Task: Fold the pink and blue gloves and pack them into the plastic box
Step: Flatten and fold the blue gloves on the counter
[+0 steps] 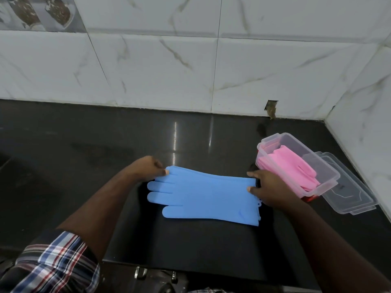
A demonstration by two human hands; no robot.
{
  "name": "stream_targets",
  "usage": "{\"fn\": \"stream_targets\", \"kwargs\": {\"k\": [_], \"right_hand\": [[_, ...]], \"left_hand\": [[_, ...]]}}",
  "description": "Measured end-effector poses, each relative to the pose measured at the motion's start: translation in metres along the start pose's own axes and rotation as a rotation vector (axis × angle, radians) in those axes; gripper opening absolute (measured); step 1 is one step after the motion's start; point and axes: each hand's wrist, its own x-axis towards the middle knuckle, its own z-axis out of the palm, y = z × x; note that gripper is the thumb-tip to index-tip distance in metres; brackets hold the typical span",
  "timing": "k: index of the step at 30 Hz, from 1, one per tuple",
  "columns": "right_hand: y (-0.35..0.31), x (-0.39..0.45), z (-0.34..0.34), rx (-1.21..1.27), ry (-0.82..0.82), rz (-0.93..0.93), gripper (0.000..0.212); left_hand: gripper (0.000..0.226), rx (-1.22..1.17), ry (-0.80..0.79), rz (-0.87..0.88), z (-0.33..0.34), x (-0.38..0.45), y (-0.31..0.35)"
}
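The blue gloves [203, 195] lie flat and stacked on the black counter, fingers pointing left, cuffs to the right. My left hand [148, 168] pinches the fingertip end at the upper left corner. My right hand [268, 187] grips the cuff end between thumb and fingers. The pink gloves [289, 166] lie folded inside the clear plastic box [330, 176], which stands open just right of my right hand.
The box's clear lid [351, 193] lies under and to the right of the box. A white marble-tiled wall [190, 70] borders the black counter [105, 144] at the back and on the right. A cabinet handle [140, 272] shows below the counter's front edge.
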Motion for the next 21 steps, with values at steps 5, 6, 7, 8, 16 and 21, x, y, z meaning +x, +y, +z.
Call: {"fn": "stream_targets", "kwargs": {"k": [5, 6, 7, 8, 16, 21], "right_hand": [[0.006, 0.022, 0.002, -0.127, -0.009, -0.004, 0.053], [0.008, 0.025, 0.002, -0.092, 0.006, 0.006, 0.047], [0.009, 0.027, 0.001, -0.057, 0.024, 0.022, 0.041], [0.011, 0.029, 0.0, -0.03, 0.049, 0.029, 0.035], [0.021, 0.028, 0.001, -0.151, 0.055, -0.089, 0.023], [0.017, 0.026, 0.003, -0.12, 0.117, -0.08, 0.014]], "left_hand": [[0.013, -0.066, 0.02, -0.006, 0.017, -0.006, -0.002], [0.014, -0.094, 0.062, -0.012, 0.02, -0.005, -0.002], [0.015, -0.126, 0.105, -0.015, 0.023, -0.004, -0.001], [0.017, -0.156, 0.144, -0.019, 0.025, -0.002, 0.0], [0.017, -0.238, 0.193, -0.031, 0.032, 0.006, 0.004], [0.011, -0.322, 0.282, -0.012, 0.036, 0.008, 0.004]]}}
